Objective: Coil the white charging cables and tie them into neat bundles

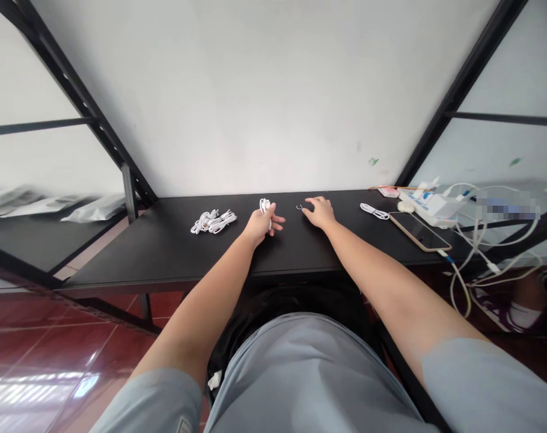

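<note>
My left hand point(258, 224) is closed around a coiled white cable point(265, 205), whose loops stick up past the thumb. The lower fingers stretch to the right. My right hand point(320, 211) hovers at or just above the black tabletop point(296, 249), thumb and forefinger apart. Just left of its thumb lies a small thin white curved piece point(299, 207), perhaps a twist tie; it is too small to be sure. A pile of bundled white cables point(213, 221) rests on the table to the left of my left hand.
To the right lie one more bundled white cable point(374, 211) and a phone point(420, 231) with a charging cord plugged in. Behind it is a white power strip point(436, 204) with tangled cords. Black metal frame posts point(129, 192) stand at both sides, and a wall point(273, 96) closes the back.
</note>
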